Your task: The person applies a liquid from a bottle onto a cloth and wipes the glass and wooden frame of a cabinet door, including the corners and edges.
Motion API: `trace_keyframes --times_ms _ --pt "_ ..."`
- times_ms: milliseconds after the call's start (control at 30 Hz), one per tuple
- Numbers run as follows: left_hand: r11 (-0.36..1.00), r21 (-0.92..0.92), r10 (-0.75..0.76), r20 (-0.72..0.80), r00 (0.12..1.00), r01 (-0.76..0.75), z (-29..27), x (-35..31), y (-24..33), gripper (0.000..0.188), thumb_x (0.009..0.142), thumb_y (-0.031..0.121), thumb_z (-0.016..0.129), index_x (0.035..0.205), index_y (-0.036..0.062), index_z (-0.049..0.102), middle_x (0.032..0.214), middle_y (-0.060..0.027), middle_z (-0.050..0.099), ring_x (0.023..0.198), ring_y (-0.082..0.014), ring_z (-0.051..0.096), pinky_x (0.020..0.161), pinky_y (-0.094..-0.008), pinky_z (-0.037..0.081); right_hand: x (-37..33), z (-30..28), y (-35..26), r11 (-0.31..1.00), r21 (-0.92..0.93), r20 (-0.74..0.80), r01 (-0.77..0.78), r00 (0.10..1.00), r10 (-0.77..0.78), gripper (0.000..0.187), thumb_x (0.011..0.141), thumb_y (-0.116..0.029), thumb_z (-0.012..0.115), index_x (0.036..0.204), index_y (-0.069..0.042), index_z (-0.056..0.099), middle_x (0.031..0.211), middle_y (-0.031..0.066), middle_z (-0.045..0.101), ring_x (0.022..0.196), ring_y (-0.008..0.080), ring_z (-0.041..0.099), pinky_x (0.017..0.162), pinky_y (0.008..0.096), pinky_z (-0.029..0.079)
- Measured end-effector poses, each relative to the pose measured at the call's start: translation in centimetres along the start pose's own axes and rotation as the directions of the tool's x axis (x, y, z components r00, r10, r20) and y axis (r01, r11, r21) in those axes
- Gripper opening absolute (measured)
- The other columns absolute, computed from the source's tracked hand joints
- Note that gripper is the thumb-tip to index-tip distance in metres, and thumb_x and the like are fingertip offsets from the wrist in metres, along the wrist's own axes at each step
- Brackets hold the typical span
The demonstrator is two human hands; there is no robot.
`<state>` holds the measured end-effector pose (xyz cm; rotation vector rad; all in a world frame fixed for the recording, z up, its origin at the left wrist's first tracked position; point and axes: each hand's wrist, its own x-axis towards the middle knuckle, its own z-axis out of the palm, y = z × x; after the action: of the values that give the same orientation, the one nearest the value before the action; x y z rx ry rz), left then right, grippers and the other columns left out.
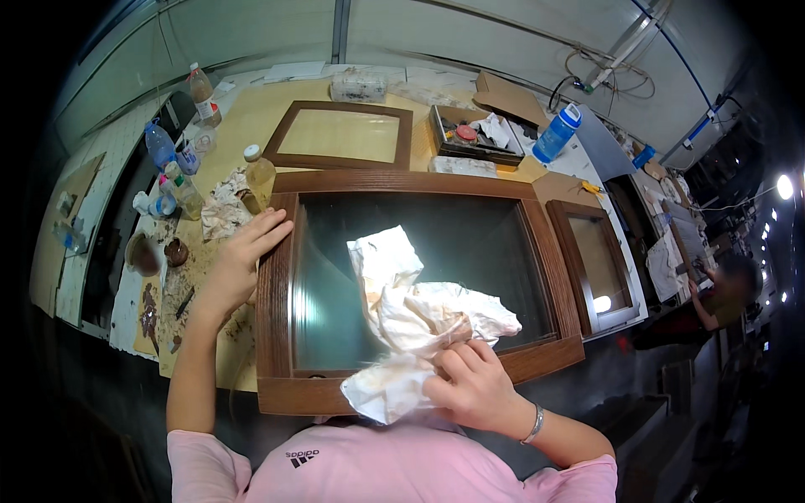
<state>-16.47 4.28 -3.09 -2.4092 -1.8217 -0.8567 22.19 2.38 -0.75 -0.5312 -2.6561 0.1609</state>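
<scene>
"So, where is the framed glass panel (478, 230)?"

"Right in front of the person, on the worktop (197, 314), its brown wooden lower rail close to the pink shirt (360, 465)."

"And what lies on it?"

"A crumpled, stained white cloth (411, 310). It spreads over the middle of the glass, and its near end drapes across the lower rail."

"Which hand has it?"

"The right hand (474, 387), fingers curled and pinching a bunch of cloth just above that rail."

"What about the left hand (250, 251)?"

"Its fingers are stretched out, lying close together on the upper part of the frame's left side. The thumb is hidden, so I cannot tell whether it grips from below."

"Anything near it?"

"Just beyond the fingers stands a white-capped bottle of yellowish liquid (261, 176), with a stained rag (225, 210) beside it. Farther back lies a second brown frame (352, 108), and to its right an open box (474, 152) near a blue bottle (557, 134)."
</scene>
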Motion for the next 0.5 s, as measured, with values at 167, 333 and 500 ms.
trace_keyframes --times_ms 167,333,500 --pt "0.881 -0.463 0.142 0.06 0.988 -0.099 -3.2 2.2 9.5 0.083 0.074 0.03 0.082 0.143 -0.001 0.048 0.147 -0.0251 0.048 0.135 -0.0391 0.048 0.113 -0.0426 0.037 1.0 -2.3 0.3 0.529 0.74 0.158 -0.416 0.871 0.465 0.019 0.088 -0.016 0.07 0.093 0.0 0.062 0.088 0.0129 0.053 0.082 0.0254 0.055 0.074 0.0365 0.044" --pt "0.725 -0.662 0.419 0.208 0.884 -0.188 0.2 3.1 15.1 0.064 0.077 0.017 0.081 0.135 0.003 0.055 0.128 -0.0216 0.06 0.112 -0.0363 0.065 0.091 -0.0383 0.053 4.4 -4.4 0.7 0.555 0.802 0.118 -0.22 0.97 0.213 0.041 0.087 -0.018 0.073 0.12 0.002 0.058 0.12 0.0183 0.06 0.109 0.031 0.06 0.094 0.0378 0.047" --pt "0.336 -0.901 -0.274 0.185 0.944 0.274 -0.4 10.4 6.6 0.041 0.088 0.004 0.064 0.129 0.0023 0.058 0.108 -0.0116 0.069 0.095 -0.0188 0.07 0.076 -0.0282 0.059 -3.7 -7.0 12.4 0.664 -0.011 -0.246 -0.747 0.646 0.723 0.06 0.081 -0.032 0.076 0.124 0.006 0.056 0.124 0.0268 0.06 0.115 0.0406 0.059 0.098 0.0449 0.047"
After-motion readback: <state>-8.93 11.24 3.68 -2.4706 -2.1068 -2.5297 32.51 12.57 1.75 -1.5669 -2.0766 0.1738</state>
